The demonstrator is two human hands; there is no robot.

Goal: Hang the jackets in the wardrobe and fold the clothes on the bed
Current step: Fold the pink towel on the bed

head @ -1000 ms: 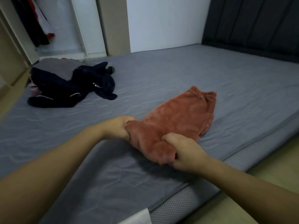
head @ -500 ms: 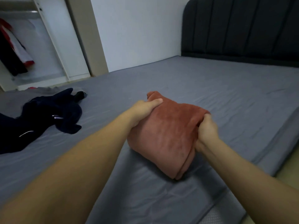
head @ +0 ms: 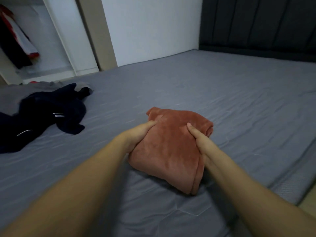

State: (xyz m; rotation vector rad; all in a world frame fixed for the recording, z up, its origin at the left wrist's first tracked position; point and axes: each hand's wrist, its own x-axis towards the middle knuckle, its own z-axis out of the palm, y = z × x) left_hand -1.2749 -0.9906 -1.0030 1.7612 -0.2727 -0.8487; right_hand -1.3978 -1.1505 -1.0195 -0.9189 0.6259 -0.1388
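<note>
Folded rust garment (head: pixel 168 147) lies on the bed (head: pixel 222 100) near its front edge, long axis running front to back. Left hand (head: pixel 136 135) and right hand (head: pixel 201 142) clasp its sides, thumbs on top.

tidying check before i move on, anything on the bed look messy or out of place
Yes: the dark navy garment lies crumpled in a heap at the bed's left side, unfolded. The rust fleece garment is neatly folded.

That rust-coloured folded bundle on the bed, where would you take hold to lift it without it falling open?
Probably by its two long sides, as both hands do now: left hand, right hand flank the rust-coloured bundle. Its layered open edges face the near-right.
</note>
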